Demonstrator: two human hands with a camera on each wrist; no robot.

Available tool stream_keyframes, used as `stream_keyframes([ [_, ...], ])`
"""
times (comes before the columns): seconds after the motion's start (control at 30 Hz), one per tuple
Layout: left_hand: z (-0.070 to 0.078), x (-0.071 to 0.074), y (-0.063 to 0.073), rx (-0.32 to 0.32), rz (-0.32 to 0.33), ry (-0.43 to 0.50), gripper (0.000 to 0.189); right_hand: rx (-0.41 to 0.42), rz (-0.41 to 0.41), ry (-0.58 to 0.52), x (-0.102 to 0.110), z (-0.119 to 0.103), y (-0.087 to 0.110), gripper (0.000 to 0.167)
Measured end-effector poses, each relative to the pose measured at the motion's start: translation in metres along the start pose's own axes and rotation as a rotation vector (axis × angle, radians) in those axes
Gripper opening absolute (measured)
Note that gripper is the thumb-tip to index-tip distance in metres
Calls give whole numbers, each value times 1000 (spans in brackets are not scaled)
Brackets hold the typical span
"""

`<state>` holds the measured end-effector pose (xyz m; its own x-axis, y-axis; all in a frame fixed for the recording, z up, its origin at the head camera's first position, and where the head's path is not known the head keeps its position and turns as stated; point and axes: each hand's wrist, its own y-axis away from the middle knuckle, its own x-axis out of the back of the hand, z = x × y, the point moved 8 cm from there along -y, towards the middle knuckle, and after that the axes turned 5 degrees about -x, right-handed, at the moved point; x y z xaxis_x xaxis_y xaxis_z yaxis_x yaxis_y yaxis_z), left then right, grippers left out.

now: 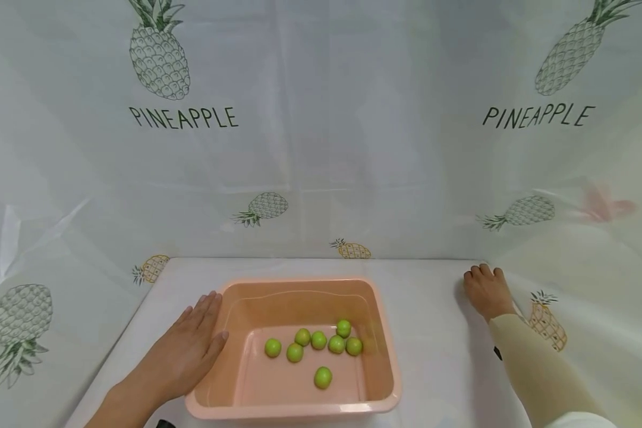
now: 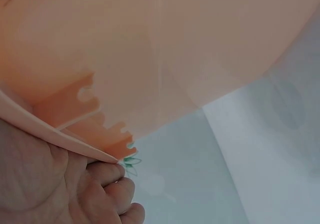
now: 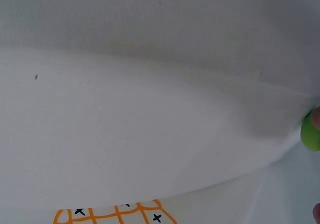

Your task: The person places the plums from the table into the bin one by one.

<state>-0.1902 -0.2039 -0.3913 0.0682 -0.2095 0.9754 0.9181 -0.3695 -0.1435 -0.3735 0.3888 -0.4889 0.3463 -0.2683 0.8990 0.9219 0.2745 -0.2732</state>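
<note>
My left hand (image 1: 189, 345) rests along the left rim of a peach-coloured plastic basin (image 1: 294, 411), its fingers straight and close together. In the left wrist view its palm side lies against the basin's rim (image 2: 60, 136). Several small round green fruits, like limes, lie on the basin floor, one lime (image 1: 323, 377) nearer the front than the others. My right hand (image 1: 487, 291) is at the far right corner of the table with its fingers curled. In the right wrist view a green lime (image 3: 308, 134) shows at the right edge with a fingertip on it; the head view hides it.
The basin stands on a white tabletop (image 1: 428, 333). A pale pineapple-print sheet (image 1: 364, 148) rises behind the table and along both sides, close to my right hand.
</note>
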Motion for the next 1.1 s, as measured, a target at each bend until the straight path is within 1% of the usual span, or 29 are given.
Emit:
stream_keyframes([
  [0.1,0,1,0,1,7,-12,70,-11,25,-2,-2,3,-1,9],
  [0.2,1,1,0,-2,8,-18,70,-36,60,-8,-4,8,3,10],
  [0.4,2,1,0,-6,16,-20,70,-89,78,10,-6,16,10,13],
  [0.47,2,1,-1,-8,19,-22,70,-98,98,24,-4,18,13,13],
  [0.57,2,1,0,-10,26,-23,70,-89,156,35,-3,20,17,19],
  [0.67,2,1,1,-14,31,-21,69,-71,241,13,1,22,21,25],
  [0.73,2,0,1,-16,32,-20,69,-60,281,-9,4,24,22,28],
  [0.8,2,0,2,-18,32,-22,69,-48,306,-23,7,23,23,32],
  [0.93,2,0,1,-18,27,-24,70,-25,321,-17,16,20,23,42],
  [1.1,1,-2,1,-5,5,-18,71,1,395,-32,37,10,20,38],
])
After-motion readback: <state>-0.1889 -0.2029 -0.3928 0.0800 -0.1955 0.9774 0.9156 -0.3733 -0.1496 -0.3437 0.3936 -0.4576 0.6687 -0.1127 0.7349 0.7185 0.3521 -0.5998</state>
